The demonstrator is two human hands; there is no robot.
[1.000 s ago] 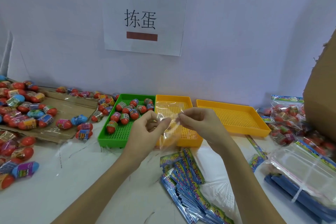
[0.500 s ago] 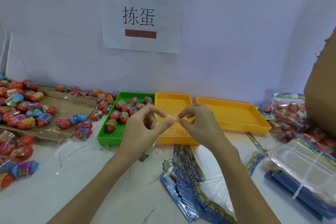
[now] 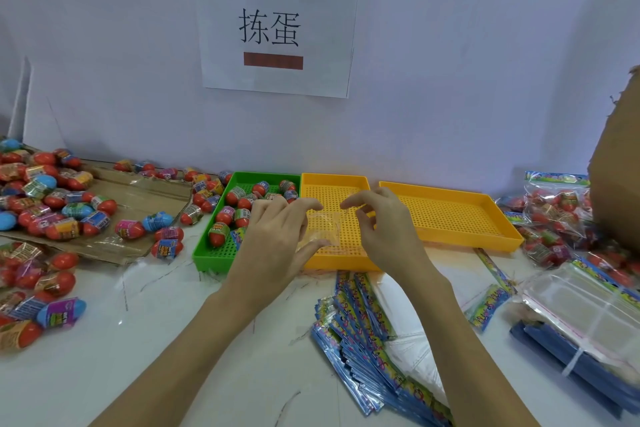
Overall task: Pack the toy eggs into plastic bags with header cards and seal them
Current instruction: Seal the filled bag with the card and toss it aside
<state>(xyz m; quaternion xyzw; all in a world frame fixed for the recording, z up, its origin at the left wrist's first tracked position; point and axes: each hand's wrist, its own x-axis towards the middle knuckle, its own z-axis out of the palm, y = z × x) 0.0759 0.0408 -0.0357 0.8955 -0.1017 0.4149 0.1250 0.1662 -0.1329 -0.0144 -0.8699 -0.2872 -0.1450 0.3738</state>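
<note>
Right now both hands are raised over the trays at the middle of the worktop (image 3: 104, 374), with a small clear plastic bag (image 3: 320, 230) between them. The left hand (image 3: 277, 239) has its fingers (image 3: 304, 206) spread and loosely extended; its thumb lies under the bag's lower edge, though whether it actually pinches the film I cannot tell. The right hand (image 3: 384, 229) curls its forefinger and thumb toward the bag's upper right corner, apparently nipping the film there; the clear plastic makes the contact hard to confirm.

The bag hangs in front of the near yellow tray (image 3: 332, 262), which sits touching the green tray (image 3: 211, 255) on its left. Several toy eggs (image 3: 239, 199) lie in the green tray. A second, larger yellow tray (image 3: 450, 218) stands just to the right.

Many more loose eggs (image 3: 52, 198) are heaped on flattened cardboard (image 3: 145, 198) at the left, and others lie on the worktop near the left edge. A fanned pile of header cards (image 3: 363, 333) rests below the hands, with a stack of clear bags (image 3: 581, 308) to its right. Filled bags of eggs (image 3: 554, 204) are piled at the far right beside a brown carton (image 3: 620, 166). A paper sign (image 3: 277, 28) with two characters is fixed to the wall.
</note>
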